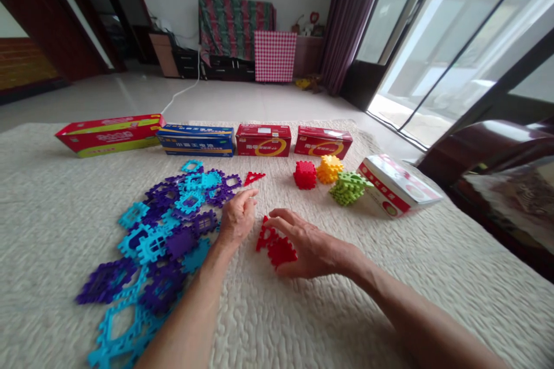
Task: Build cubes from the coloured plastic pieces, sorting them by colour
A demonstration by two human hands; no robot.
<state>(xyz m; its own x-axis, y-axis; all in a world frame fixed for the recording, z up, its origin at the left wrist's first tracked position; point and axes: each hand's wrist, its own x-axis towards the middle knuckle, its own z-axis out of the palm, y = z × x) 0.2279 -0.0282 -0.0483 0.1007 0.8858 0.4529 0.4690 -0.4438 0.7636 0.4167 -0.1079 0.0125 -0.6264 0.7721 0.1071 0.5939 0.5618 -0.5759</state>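
Note:
My right hand (pixel 305 242) is low over the bedspread with thumb and fingers spread. Under and between them are a red square tile (pixel 282 252) and a red triangular tile (pixel 265 235). The thumb is at the square's near edge; whether it presses on it I cannot tell. To the left, my left hand (pixel 239 214) is closed, its fingers curled together, and what is inside, if anything, is hidden. Just beyond it lies another red triangle (pixel 254 178). A heap of interlocking tiles, purple (pixel 180 243) and light blue (pixel 151 245), spreads beside my left forearm.
Red (pixel 305 175), yellow (pixel 330 169) and green (pixel 350 188) block shapes stand to the right, near a white-and-red box (pixel 398 184). Along the back are a red-green box (pixel 110 135), a blue box (pixel 195 140) and two red boxes (pixel 263 140). Dark wooden furniture (pixel 489 150) borders the right.

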